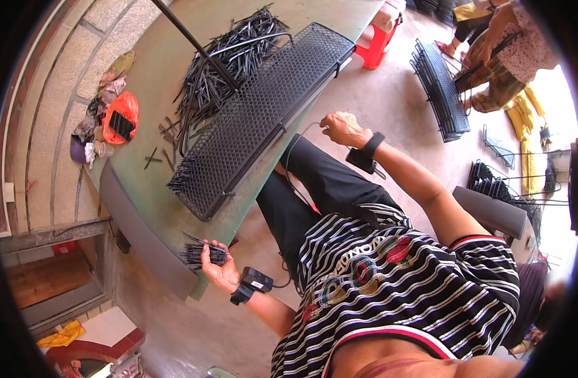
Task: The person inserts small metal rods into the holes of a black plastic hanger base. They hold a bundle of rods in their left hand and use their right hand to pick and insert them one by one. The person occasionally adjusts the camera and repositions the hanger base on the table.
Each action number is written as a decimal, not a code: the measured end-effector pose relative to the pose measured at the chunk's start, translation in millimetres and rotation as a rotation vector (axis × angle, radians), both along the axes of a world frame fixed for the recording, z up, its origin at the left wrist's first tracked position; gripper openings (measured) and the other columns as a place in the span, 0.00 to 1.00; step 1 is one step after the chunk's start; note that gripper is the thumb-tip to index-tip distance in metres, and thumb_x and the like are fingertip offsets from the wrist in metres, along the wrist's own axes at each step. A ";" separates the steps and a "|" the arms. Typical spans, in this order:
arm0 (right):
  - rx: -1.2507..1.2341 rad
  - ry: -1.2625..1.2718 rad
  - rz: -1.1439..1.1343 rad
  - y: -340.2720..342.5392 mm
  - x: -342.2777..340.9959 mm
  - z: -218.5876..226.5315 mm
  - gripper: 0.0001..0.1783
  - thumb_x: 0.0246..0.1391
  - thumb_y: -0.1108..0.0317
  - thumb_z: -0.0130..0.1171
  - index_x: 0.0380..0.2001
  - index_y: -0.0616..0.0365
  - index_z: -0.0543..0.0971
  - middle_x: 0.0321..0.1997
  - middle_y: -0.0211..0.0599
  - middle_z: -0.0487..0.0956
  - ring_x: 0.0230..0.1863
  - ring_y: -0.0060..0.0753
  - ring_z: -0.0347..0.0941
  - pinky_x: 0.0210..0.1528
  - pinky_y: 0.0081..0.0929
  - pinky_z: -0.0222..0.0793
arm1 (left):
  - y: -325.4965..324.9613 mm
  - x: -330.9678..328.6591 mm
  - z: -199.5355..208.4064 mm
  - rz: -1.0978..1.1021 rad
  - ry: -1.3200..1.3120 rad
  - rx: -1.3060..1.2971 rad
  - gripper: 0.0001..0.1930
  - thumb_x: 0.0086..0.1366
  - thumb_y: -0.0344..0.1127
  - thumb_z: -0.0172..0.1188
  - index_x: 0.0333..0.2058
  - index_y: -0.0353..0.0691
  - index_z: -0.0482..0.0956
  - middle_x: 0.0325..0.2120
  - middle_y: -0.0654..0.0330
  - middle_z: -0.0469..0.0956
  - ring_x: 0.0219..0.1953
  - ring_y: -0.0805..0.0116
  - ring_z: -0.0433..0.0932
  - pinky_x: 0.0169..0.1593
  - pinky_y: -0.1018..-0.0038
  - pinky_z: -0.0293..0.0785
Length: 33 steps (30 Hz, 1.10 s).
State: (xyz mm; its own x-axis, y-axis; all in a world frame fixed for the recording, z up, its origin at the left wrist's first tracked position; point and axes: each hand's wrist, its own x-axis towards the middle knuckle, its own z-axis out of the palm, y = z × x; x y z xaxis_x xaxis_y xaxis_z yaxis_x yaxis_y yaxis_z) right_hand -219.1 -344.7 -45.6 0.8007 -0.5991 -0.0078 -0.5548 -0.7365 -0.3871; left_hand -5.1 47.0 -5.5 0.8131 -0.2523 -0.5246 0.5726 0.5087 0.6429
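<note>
My left hand [221,269] is closed around a bunch of thin black strips [204,253] at the near left edge of the green table. My right hand [345,129] hovers off the table's right edge with its fingers curled; whether something small is in them I cannot make out. Between my hands and the wall lies a long black mesh rack [257,116], slanting across the table. Short strips stick up thickly at the rack's near left end. Behind it spreads a heap of loose black strips [229,60]. A bent black rod rises over the rack.
An orange plastic bag [120,116] with a black phone on it lies by the wall. A red stool [378,47] stands beyond the table. Another person [503,53] sits at the far right near more mesh racks [440,94]. A grey curved panel [137,227] borders the table's left.
</note>
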 end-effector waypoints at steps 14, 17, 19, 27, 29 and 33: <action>-0.323 0.002 0.286 4.4 51.3 -60.9 0.09 0.44 0.68 0.51 0.15 0.57 0.74 0.15 0.42 0.71 0.18 0.41 0.72 0.16 0.34 0.64 | -2.2 -1.9 -0.6 -0.032 0.005 0.063 0.09 0.55 0.31 0.59 0.36 0.38 0.76 0.28 0.62 0.77 0.30 0.73 0.76 0.34 0.77 0.74; -0.377 -0.114 0.371 0.7 48.5 -57.5 0.11 0.44 0.67 0.51 0.12 0.58 0.71 0.13 0.40 0.68 0.17 0.38 0.71 0.15 0.34 0.62 | -1.9 6.7 -7.4 -0.053 0.032 0.052 0.09 0.56 0.31 0.59 0.36 0.38 0.75 0.28 0.63 0.77 0.30 0.73 0.76 0.34 0.77 0.74; -0.403 -0.082 0.411 -1.0 42.1 -62.6 0.09 0.40 0.68 0.52 0.12 0.59 0.71 0.16 0.41 0.69 0.17 0.36 0.70 0.16 0.33 0.63 | -2.9 5.4 -9.8 -0.048 0.014 0.044 0.09 0.56 0.32 0.59 0.36 0.37 0.75 0.28 0.63 0.77 0.30 0.73 0.76 0.34 0.76 0.74; -0.241 0.431 0.012 -73.2 -78.0 -14.5 0.06 0.42 0.71 0.50 0.20 0.60 0.75 0.24 0.47 0.75 0.27 0.44 0.75 0.19 0.42 0.68 | 24.7 12.9 -29.1 -0.032 0.039 -0.016 0.11 0.57 0.32 0.57 0.39 0.36 0.74 0.29 0.64 0.76 0.32 0.73 0.76 0.34 0.76 0.74; -0.337 0.480 -0.045 -82.4 -105.8 -17.9 0.05 0.43 0.72 0.49 0.23 0.60 0.75 0.28 0.50 0.75 0.33 0.46 0.74 0.21 0.44 0.67 | 23.6 13.1 -28.9 -0.028 0.048 -0.013 0.13 0.56 0.32 0.58 0.40 0.35 0.74 0.29 0.64 0.76 0.31 0.73 0.76 0.33 0.76 0.73; -0.196 -0.117 -0.049 -73.0 -78.3 0.9 0.09 0.43 0.70 0.56 0.27 0.64 0.71 0.25 0.49 0.72 0.30 0.51 0.71 0.35 0.40 0.67 | 11.8 5.0 -16.3 -0.062 0.012 0.067 0.08 0.55 0.31 0.59 0.34 0.38 0.75 0.26 0.63 0.77 0.30 0.74 0.76 0.32 0.78 0.73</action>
